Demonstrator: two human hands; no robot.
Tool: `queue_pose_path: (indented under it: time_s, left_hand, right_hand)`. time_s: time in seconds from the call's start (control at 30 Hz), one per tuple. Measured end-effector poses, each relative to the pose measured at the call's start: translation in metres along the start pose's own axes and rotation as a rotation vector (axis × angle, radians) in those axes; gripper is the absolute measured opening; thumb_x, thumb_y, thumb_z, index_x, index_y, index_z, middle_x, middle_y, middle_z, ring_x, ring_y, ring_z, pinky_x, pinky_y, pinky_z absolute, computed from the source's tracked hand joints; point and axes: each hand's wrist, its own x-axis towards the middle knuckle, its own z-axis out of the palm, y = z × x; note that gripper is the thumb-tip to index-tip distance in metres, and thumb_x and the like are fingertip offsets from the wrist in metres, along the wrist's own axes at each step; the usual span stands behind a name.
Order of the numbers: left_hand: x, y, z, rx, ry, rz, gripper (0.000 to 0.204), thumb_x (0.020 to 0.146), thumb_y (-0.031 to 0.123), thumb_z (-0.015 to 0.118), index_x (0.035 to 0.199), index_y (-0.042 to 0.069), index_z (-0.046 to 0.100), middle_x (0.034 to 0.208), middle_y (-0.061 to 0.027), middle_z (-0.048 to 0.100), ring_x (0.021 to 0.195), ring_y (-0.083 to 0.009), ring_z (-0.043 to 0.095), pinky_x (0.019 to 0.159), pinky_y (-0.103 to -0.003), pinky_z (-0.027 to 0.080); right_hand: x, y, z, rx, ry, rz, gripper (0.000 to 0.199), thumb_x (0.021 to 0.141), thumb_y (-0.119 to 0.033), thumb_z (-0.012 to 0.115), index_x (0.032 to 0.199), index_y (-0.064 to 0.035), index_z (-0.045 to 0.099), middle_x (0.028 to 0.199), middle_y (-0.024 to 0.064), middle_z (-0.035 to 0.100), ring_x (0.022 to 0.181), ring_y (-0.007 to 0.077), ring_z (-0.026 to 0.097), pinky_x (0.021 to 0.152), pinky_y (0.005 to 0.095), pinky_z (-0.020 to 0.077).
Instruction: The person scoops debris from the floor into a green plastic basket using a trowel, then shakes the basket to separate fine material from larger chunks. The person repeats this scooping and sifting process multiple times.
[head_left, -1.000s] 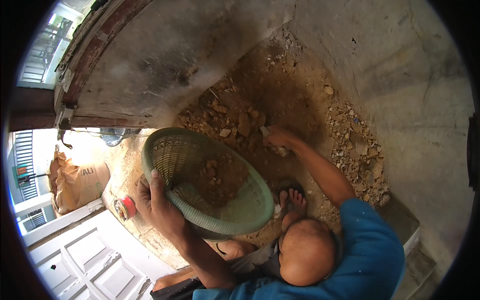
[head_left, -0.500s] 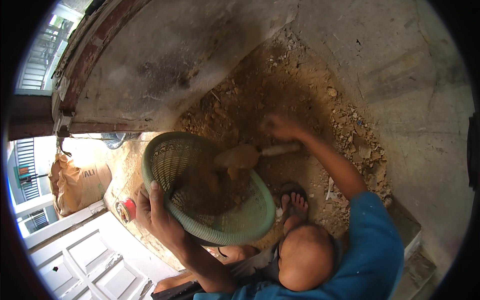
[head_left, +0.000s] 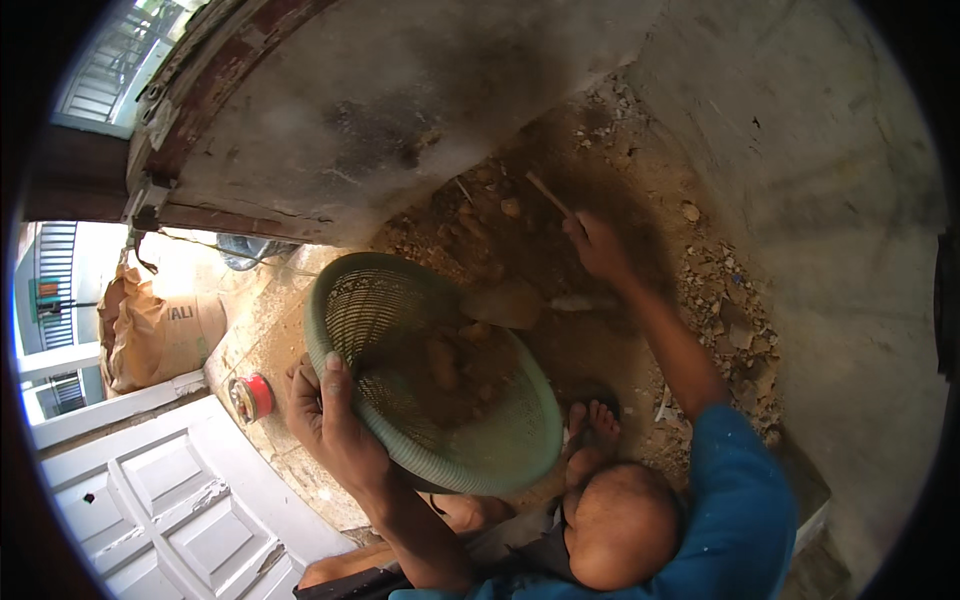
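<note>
My left hand grips the near left rim of a green plastic mesh basket, thumb over the edge. The basket is tilted and has brown soil and lumps inside. A trowel rests with its dirt-covered blade at the basket's far right rim, its pale handle pointing right, touched by neither hand. Beyond it, my right hand is closed around one end of a thin stick-like piece, held above the loose soil. What the piece is made of I cannot tell.
Loose soil and rubble lie along the base of the grey walls. At the left are a white panelled door, a brown paper sack and a red tin. My foot is close to the basket's right side.
My right hand, blurred before, now shows a stick-like piece in its grip. The basket has shifted slightly right with my left hand still on its rim, as the view has turned a little.
</note>
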Motion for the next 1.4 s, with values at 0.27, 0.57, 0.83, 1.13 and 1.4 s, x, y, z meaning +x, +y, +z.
queue_pose_path:
  time_s: [0.27,0.57,0.83,1.13,1.4]
  left_hand:
    - [-0.001,0.004,0.000,0.051,-0.023,0.038,0.032,0.103,0.013,0.068,0.077,-0.001,0.055,0.088,-0.0005,0.048,0.084,-0.0111,0.043,0.077,-0.028,0.036]
    - [0.000,-0.006,-0.006,0.100,0.011,0.169,0.040,0.097,0.017,0.075,0.075,0.000,0.047,0.086,-0.0041,0.045,0.082,-0.0185,0.043,0.075,-0.034,0.037]
    - [0.000,-0.005,-0.010,0.171,0.031,0.185,0.041,0.096,0.018,0.076,0.076,-0.001,0.046,0.085,-0.0053,0.045,0.082,-0.0209,0.043,0.074,-0.036,0.036]
    - [-0.001,-0.003,-0.009,0.170,0.056,0.227,0.041,0.095,0.018,0.077,0.077,-0.002,0.046,0.087,-0.0065,0.046,0.083,-0.0218,0.044,0.076,-0.036,0.038]
    - [0.000,-0.010,-0.009,0.127,0.052,0.185,0.043,0.094,0.020,0.079,0.076,0.000,0.046,0.086,-0.0083,0.048,0.088,-0.0267,0.046,0.081,-0.041,0.040]
  right_hand:
    - [-0.026,-0.066,-0.072,0.664,-0.048,-0.059,0.036,0.111,-0.029,0.060,0.132,-0.0020,0.071,0.097,0.0087,0.072,0.089,0.0166,0.066,0.081,0.0330,0.0532]
    - [0.023,-0.205,-0.135,0.179,0.328,-0.525,0.027,0.097,-0.002,0.075,0.122,-0.0052,0.080,0.110,0.0089,0.076,0.099,0.0220,0.072,0.087,0.0345,0.0564]
    - [0.010,-0.212,-0.121,0.283,0.292,-0.494,0.026,0.094,-0.002,0.079,0.120,-0.0044,0.081,0.107,0.0074,0.076,0.098,0.0194,0.071,0.086,0.0341,0.0564]
    - [0.012,-0.200,-0.124,0.697,0.728,-0.604,0.032,0.116,-0.026,0.052,0.121,0.0016,0.066,0.091,0.0087,0.069,0.085,0.0190,0.067,0.080,0.0379,0.0569]
    - [0.011,-0.227,-0.121,0.489,0.376,0.222,0.040,0.116,-0.034,0.051,0.121,-0.0001,0.071,0.071,0.0016,0.052,0.065,0.0121,0.055,0.069,0.0324,0.0518]
